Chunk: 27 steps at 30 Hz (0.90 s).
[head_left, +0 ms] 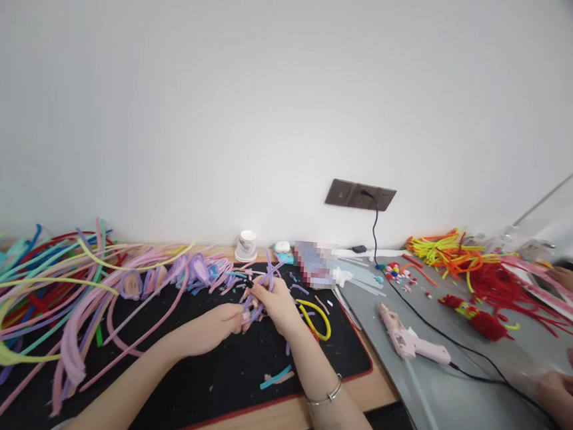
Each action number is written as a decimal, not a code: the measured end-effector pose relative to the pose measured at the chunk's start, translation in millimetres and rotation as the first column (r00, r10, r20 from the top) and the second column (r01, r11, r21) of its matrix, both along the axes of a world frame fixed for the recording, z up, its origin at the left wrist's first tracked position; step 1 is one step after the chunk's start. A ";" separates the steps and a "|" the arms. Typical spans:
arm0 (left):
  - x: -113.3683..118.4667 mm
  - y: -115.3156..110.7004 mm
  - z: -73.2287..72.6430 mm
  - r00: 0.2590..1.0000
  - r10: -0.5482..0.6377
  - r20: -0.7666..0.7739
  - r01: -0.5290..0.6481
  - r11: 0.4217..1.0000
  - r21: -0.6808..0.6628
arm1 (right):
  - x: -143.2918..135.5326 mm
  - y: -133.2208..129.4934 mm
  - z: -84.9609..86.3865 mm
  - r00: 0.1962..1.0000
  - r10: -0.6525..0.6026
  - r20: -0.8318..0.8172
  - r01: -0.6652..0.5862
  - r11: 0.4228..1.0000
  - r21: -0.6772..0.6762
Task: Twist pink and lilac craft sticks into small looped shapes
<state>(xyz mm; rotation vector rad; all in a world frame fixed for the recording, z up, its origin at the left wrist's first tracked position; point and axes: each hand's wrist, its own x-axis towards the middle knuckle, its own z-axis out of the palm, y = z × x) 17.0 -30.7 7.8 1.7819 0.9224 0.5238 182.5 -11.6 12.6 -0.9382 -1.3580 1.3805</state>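
Over the black mat (202,375), my left hand (227,325) and my right hand (276,302) meet, fingers closed on purple pipe cleaners (269,278). Ends of the fuzzy stems stick up above my right hand and show between the two hands. My fingers cover the part where the stems come together. Just right of my right wrist lies a yellow scissors handle or loop (324,327); I cannot tell which. Short blue offcuts (277,377) rest below the hands.
Long pastel pipe cleaners (75,337) pile up on the left. A paper cup (247,246) stands by the wall. At right are a pink glue gun (413,340) with its black cord (422,317), red pipe cleaners (495,287) and another person's hands (564,393).
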 end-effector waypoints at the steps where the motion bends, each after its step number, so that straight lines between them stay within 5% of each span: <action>1: -0.3 0.7 -1.4 1.000 0.020 0.003 -0.020 1.000 0.000 | 0.5 1.4 -0.8 0.999 -0.021 -0.025 0.021 1.000 -0.006; 8: 2.3 0.3 0.7 0.996 0.086 0.014 -0.086 0.996 -0.026 | 5.9 8.4 -2.7 0.964 -0.202 -0.171 0.200 0.979 -0.033; 19: 3.9 0.2 -0.7 0.998 0.060 -0.011 -0.060 0.997 -0.053 | 15.0 12.0 1.6 0.927 -0.266 -0.264 0.251 0.964 -0.090; 27: -5.6 3.3 12.9 0.984 0.098 -0.152 -0.078 0.988 0.133 | 30.2 11.4 11.7 0.929 -0.307 -0.209 0.293 0.951 -0.096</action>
